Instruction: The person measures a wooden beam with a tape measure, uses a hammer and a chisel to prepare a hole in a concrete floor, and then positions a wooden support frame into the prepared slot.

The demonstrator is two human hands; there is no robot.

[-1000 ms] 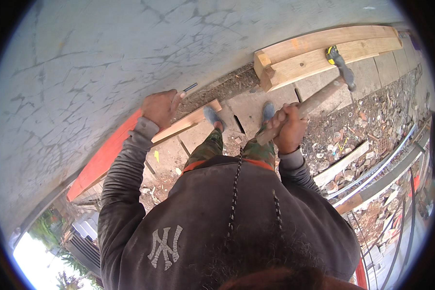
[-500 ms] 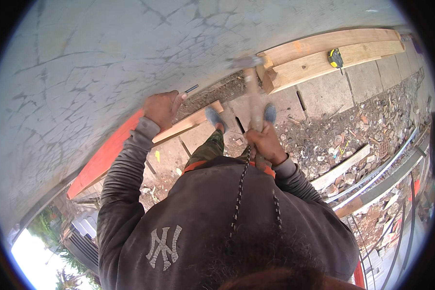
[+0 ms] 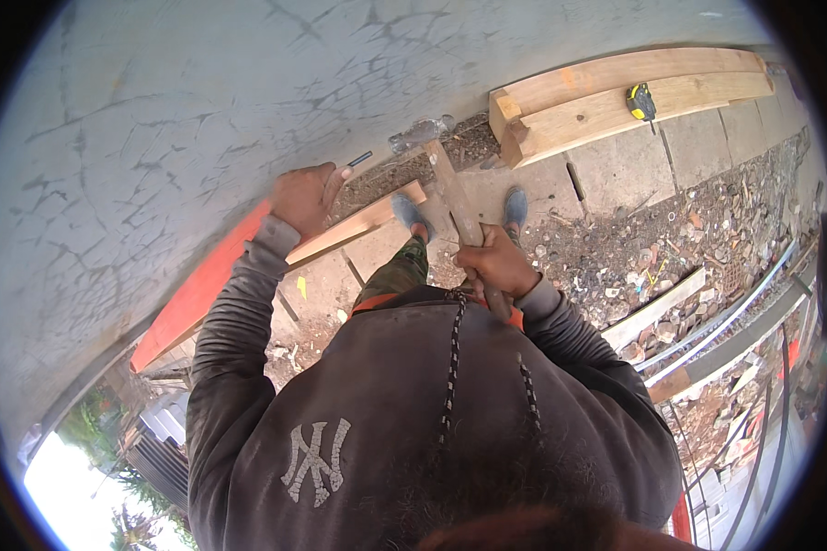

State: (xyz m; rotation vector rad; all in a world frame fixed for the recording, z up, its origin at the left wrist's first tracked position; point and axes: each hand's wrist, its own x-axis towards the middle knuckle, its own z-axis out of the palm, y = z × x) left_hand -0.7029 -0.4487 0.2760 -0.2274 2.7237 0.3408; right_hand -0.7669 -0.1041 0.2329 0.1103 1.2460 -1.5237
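In my right hand (image 3: 500, 264), the fingers are wrapped round the wooden handle of a hammer (image 3: 457, 195). Its metal head is up near the grey wall (image 3: 202, 101), a short gap to the right of a short dark metal rod (image 3: 361, 159). My left hand (image 3: 305, 197) is closed round that rod close to the wall, and only the end toward the hammer shows; the other end is hidden. Below my left hand are a red-faced board (image 3: 207, 285) and a pale wooden plank (image 3: 363, 225).
Two timber beams (image 3: 634, 110) lie along the wall at the right, with a yellow and black tape measure (image 3: 641, 102) on them. Concrete slabs (image 3: 616, 181) run beneath my feet. Rubble (image 3: 680, 248), a loose plank (image 3: 654, 309) and bent strips (image 3: 726, 321) lie at the right.
The hammer head has swung left, away from the beam ends and toward the rod; it was blurred before. My left hand keeps its hold, with barely any shift.
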